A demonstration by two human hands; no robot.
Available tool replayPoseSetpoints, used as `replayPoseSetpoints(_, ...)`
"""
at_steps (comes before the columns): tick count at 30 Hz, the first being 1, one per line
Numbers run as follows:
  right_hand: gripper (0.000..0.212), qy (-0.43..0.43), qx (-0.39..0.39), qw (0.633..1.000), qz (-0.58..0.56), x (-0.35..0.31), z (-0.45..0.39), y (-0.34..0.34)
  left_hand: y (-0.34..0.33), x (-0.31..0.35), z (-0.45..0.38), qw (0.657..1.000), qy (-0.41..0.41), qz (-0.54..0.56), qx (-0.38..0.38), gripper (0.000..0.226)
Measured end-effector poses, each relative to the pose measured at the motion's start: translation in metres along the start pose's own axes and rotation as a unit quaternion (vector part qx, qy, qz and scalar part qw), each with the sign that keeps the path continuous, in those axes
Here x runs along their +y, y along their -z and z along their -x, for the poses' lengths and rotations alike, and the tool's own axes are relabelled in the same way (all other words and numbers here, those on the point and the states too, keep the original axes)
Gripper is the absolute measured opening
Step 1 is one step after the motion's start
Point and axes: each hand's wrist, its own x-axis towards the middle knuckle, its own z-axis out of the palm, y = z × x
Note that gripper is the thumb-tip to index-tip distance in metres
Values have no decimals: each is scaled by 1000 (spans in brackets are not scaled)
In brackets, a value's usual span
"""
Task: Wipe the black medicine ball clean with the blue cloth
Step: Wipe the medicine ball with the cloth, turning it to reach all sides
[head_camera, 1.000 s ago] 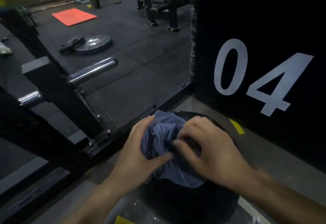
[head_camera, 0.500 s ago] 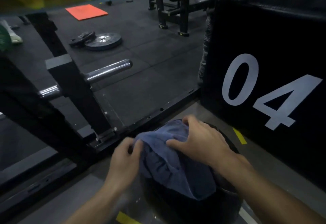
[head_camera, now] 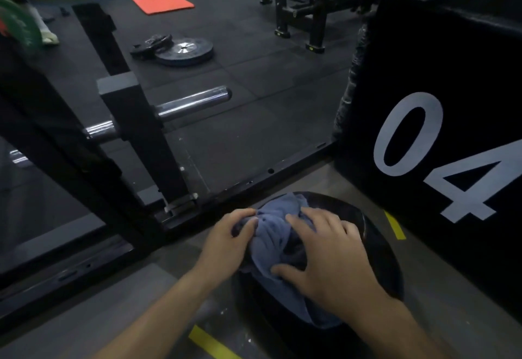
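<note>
Black medicine ball sits on the grey floor, just in front of the black box marked 04 and close to the rack's base rail. Blue cloth is bunched on top of the ball, draped down its near side toward the camera.

Left hand is at the ball's left side, palm down, wrist bent, fingers curled and pinching the cloth's left edge; thumb tucked against the fabric. So left hand is clenched on the cloth. Left forearm runs from lower-left up to the ball.

Right hand lies flat over the cloth on top of the ball, fingers spread, fingertips pointing left toward the left hand, thumb stretched out low on the cloth. It presses the cloth to the ball with an open palm, no closed grip visible. Right forearm comes in from lower-right.

The two hands are near each other, apart, with a ridge of cloth between them.

Yellow floor tape shows right of the ball, another strip below it. Beyond the ball: black rack upright with a chrome peg, weight plates lying flat on the rubber mat, an orange mat further back.
</note>
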Motion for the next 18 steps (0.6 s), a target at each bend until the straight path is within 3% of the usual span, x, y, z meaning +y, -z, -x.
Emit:
replayPoseSetpoints(2, 54, 4, 63, 998, -16, 2, -4, -10, 2, 2, -5, 998, -44, -53, 8, 17)
replayPoseSetpoints(4, 18, -16, 108, 989, -97, 4, -6, -10, 1, 22, -3, 998, -54, -19, 32, 21)
replayPoseSetpoints(6, 9, -58, 109, 959, -255, 6, -10, 3, 0, 40, -6, 994, -21, 95, 59, 27)
replayPoseSetpoints(8, 4, -74, 132, 889, -432, 8, -9, 29, -2, 60, -10, 982, -2, 183, 53, 27)
replayPoseSetpoints(10, 4, -88, 158, 822, -540, 13, -8, 51, -4, 69, -14, 969, 11, 246, -14, 39)
replayPoseSetpoints(12, 5, -92, 155, 787, -591, 16, -8, 58, -14, 78, -5, 962, 2, 255, -94, 48)
replayPoseSetpoints(14, 19, -66, 142, 805, -572, 19, -9, 50, -32, 83, 8, 972, -29, 203, -113, 31)
replayPoseSetpoints(18, 65, -4, 53, 896, -440, 40, -12, 15, -47, 81, 6, 953, 89, 271, -99, 29)
